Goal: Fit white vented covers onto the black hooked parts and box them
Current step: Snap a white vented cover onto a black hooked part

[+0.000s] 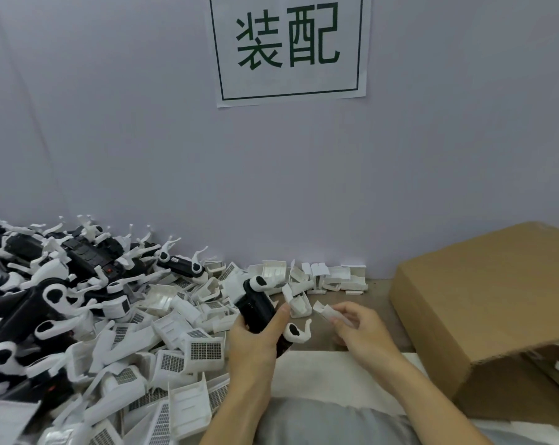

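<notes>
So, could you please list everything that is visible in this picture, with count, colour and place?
black hooked part: one in hand, black with white hooks at both ends, centre, gripped by the left hand
white vented cover: one in hand, white, centre right, pinched by the right hand
pile of black hooked parts: many, black and white, far left
heap of white vented covers: many, white with grey mesh, left and centre, some along the wall
cardboard box: one, brown, right, flap raised
paper sign: one, white with green characters, on the wall
wall: pale grey, behind
table: brownish, bare strip near box
left hand: one, centre
right hand: one, centre right
</notes>
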`<state>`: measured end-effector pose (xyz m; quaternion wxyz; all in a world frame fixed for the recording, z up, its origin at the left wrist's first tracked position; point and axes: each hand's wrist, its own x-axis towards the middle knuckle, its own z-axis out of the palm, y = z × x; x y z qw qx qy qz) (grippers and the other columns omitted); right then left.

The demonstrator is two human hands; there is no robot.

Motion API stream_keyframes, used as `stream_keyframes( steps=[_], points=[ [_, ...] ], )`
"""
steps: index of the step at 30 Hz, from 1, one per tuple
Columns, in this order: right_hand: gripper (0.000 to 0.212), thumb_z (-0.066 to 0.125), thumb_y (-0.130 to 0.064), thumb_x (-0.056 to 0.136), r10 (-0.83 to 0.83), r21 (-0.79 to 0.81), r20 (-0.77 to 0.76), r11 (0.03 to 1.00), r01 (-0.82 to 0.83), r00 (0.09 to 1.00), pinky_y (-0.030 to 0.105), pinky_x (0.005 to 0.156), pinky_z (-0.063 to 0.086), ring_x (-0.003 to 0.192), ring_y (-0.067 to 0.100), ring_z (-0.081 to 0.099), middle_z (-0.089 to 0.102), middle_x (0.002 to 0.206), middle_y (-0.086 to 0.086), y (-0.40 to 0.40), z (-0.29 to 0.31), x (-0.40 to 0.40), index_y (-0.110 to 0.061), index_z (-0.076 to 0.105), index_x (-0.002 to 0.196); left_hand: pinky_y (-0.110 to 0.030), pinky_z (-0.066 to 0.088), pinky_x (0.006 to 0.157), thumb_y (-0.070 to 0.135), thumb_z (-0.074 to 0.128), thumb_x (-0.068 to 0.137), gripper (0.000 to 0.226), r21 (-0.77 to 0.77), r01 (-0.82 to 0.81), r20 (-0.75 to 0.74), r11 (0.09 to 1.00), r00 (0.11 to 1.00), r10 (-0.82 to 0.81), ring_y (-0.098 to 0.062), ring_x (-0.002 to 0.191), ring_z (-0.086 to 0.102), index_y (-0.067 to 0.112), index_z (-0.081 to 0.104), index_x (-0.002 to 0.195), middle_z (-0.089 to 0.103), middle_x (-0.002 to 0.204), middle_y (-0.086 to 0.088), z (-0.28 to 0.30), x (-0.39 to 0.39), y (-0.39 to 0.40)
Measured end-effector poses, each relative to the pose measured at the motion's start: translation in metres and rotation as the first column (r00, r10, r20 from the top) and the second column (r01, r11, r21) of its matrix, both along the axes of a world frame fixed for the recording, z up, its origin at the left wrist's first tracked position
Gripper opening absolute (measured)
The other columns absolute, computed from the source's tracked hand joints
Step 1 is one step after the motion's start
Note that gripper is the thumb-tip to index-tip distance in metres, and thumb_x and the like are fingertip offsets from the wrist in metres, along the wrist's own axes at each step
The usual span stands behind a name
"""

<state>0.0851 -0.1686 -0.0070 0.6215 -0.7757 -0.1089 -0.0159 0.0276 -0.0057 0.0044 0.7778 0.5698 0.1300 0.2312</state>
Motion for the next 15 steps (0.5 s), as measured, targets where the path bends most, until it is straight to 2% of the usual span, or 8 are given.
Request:
stream_keyframes(
  steps=[2, 4, 7, 9, 12, 15],
  points=[
    [0.007, 0.071, -0.021, 0.092, 0.036, 0.002, 0.022, 0.999, -0.036, 0.999, 0.044, 0.075, 0.058, 0.079, 0.017, 0.067, 0.073, 0.09, 0.007, 0.0, 0.007, -0.001, -0.027, 0.072, 0.09, -0.017, 0.051, 0.048, 0.024, 0.087, 0.074, 0.026, 0.065, -0.029, 0.013, 0.997, 1.0, 0.028, -0.007, 0.059, 0.07, 0.011, 0.071, 0.089, 0.074, 0.069, 0.001, 0.0, 0.0, 0.0],
    [0.022, 0.079, -0.02, 0.084, 0.07, -0.066, 0.059, 0.996, -0.067, 0.996, 0.028, 0.063, 0.056, 0.087, 0.017, 0.068, 0.071, 0.101, 0.004, -0.003, 0.013, -0.001, -0.029, 0.067, 0.1, -0.016, 0.051, 0.05, 0.029, 0.084, 0.078, 0.024, 0.113, -0.039, 0.037, 0.993, 0.999, 0.035, -0.005, 0.063, 0.07, 0.014, 0.07, 0.092, 0.075, 0.074, 0.004, 0.0, 0.0, -0.002],
    [0.05, 0.085, -0.021, 0.076, 0.124, -0.223, 0.094, 0.97, -0.1, 0.988, 0.023, 0.071, 0.054, 0.092, 0.015, 0.065, 0.066, 0.107, -0.002, -0.011, 0.028, -0.002, -0.039, 0.057, 0.114, -0.02, 0.05, 0.06, 0.034, 0.065, 0.094, 0.014, 0.08, -0.031, 0.034, 0.996, 0.999, 0.028, -0.001, 0.069, 0.068, 0.02, 0.069, 0.093, 0.074, 0.075, 0.012, -0.001, 0.0, -0.003],
    [0.061, 0.086, -0.025, 0.073, 0.205, -0.323, 0.083, 0.931, -0.168, 0.975, 0.02, 0.072, 0.054, 0.083, 0.005, 0.064, 0.065, 0.105, -0.006, -0.018, 0.042, -0.006, -0.045, 0.051, 0.118, -0.02, 0.047, 0.06, 0.023, 0.053, 0.099, 0.016, 0.021, -0.014, 0.018, 1.0, 1.0, 0.014, -0.006, 0.07, 0.065, 0.017, 0.067, 0.093, 0.071, 0.071, 0.013, -0.002, 0.0, -0.001],
    [0.072, 0.088, -0.041, 0.065, 0.271, -0.469, 0.072, 0.859, -0.208, 0.96, 0.01, 0.064, 0.047, 0.073, -0.009, 0.058, 0.061, 0.104, -0.014, -0.023, 0.059, -0.013, -0.054, 0.046, 0.122, -0.007, 0.046, 0.052, 0.01, 0.056, 0.098, 0.014, 0.092, 0.007, 0.029, 0.996, 1.0, -0.009, 0.002, 0.069, 0.068, 0.02, 0.066, 0.1, 0.075, 0.076, 0.012, -0.001, 0.0, -0.002],
    [0.079, 0.086, -0.045, 0.067, 0.301, -0.563, 0.078, 0.8, -0.207, 0.95, 0.012, 0.067, 0.045, 0.081, -0.004, 0.058, 0.059, 0.102, -0.017, -0.015, 0.066, -0.018, -0.054, 0.041, 0.131, -0.011, 0.052, 0.061, 0.007, 0.066, 0.094, 0.018, 0.226, 0.033, 0.044, 0.974, 0.998, -0.044, -0.001, 0.078, 0.072, 0.02, 0.066, 0.106, 0.077, 0.086, 0.004, -0.005, 0.001, -0.003]
  ],
)
